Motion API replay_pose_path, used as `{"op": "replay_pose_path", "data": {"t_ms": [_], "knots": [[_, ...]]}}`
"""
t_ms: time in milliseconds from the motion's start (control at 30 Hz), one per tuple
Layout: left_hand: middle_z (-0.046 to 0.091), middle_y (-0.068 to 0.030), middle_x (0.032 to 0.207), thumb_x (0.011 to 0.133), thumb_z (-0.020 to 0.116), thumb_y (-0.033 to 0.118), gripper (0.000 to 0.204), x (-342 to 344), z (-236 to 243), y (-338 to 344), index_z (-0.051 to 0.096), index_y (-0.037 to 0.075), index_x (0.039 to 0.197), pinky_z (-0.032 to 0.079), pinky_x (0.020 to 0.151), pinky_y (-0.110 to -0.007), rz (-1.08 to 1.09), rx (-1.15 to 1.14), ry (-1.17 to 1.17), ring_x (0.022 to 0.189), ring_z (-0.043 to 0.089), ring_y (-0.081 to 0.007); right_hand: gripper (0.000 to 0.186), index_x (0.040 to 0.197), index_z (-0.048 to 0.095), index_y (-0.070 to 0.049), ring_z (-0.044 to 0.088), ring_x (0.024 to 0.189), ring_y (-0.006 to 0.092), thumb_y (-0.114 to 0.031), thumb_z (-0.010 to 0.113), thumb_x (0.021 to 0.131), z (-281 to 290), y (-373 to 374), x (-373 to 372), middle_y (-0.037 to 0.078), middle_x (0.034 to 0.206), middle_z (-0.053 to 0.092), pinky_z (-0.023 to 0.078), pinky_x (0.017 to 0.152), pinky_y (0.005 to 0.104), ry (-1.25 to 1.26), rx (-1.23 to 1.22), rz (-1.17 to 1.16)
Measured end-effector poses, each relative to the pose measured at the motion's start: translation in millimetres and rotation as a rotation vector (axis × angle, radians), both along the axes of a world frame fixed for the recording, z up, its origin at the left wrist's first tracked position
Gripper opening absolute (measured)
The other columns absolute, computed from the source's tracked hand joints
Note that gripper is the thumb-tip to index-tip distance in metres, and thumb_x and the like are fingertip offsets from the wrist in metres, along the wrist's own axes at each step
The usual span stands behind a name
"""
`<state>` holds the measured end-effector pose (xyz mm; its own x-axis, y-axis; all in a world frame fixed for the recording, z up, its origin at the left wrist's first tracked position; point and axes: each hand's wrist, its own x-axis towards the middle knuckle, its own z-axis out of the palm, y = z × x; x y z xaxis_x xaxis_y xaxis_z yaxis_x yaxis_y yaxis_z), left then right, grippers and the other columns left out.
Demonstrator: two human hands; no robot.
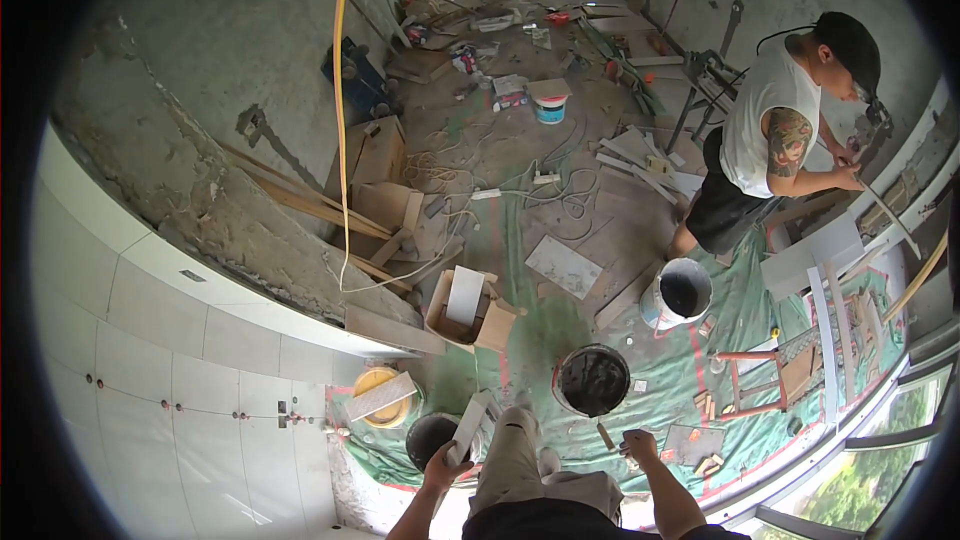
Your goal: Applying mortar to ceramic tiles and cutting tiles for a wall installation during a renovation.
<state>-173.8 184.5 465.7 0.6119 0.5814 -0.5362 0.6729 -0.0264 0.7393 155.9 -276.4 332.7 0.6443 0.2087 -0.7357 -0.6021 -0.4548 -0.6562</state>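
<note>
My left hand [441,467] is closed round the edge of a narrow, pale tile strip [469,427], tilted upright beside my leg. A dark bucket [428,440] stands just behind the strip. To the right, my right hand [639,447] is curled closed above the green floor sheet. A short tan piece [606,435] shows beside its fingers; whether it is a tool handle in the grip or lies beyond it, I cannot tell. Ahead of that hand stands a round bucket of dark grey mix [592,381].
At right a co-worker [770,130] holds a long thin bar [890,212]. A white bucket [680,293] stands near them. A yellow bucket [383,397] bears a strip. An open carton [470,308], loose cables [560,198] and a wooden frame [752,385] lie about. A yellow hose [341,90] hangs ahead.
</note>
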Motion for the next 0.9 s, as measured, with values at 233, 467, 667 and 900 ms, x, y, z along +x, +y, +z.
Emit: {"op": "replay_pose_path", "data": {"t_ms": [233,467,667,900], "knots": [[0.081,-0.0244,0.133,0.089,0.097,0.049,0.083,-27,-23,21,0.069,0.004,0.152,0.059,0.109,-0.045,0.31,-0.157,0.474,0.127,0.076,-0.037,0.019,0.101,0.074,0.0,0.073,0.058,0.0258,-0.018,0.07,0.102,-53,12,106,0.015,0.081,0.076,0.056,0.05,0.0395,0.103,-0.068,-0.312],[0.083,-0.0118,0.128,0.101,0.084,0.031,0.053,70,5,168,0.076,0.01,0.149,0.066,0.092,-0.046,0.325,-0.533,0.511,0.099,0.081,-0.0279,0.02,0.107,0.074,0.0,0.074,0.058,0.026,-0.02,0.069,0.105,-68,125,198,0.015,0.086,0.078,0.057,0.047,0.0395,0.306,-0.291,-0.328],[0.07,-0.0231,0.156,0.082,0.088,0.072,0.109,240,-7,288,0.06,0.005,0.164,0.054,0.121,-0.047,-0.202,0.112,0.727,0.144,0.068,-0.0398,0.028,0.121,0.076,-0.002,0.08,0.069,0.0253,-0.025,0.072,0.107,-18,279,294,0.015,0.092,0.08,0.063,0.055,0.0342,0.15,0.045,-0.274],[0.07,-0.0278,0.153,0.081,0.096,0.061,0.107,506,-5,381,0.062,-0.004,0.158,0.054,0.119,-0.05,-0.196,0.252,0.256,0.141,0.068,-0.0426,0.033,0.124,0.077,0.002,0.077,0.066,0.025,-0.023,0.08,0.102,-9,297,333,0.013,0.088,0.078,0.061,0.053,0.032,0.236,0.09,-0.418]]}}
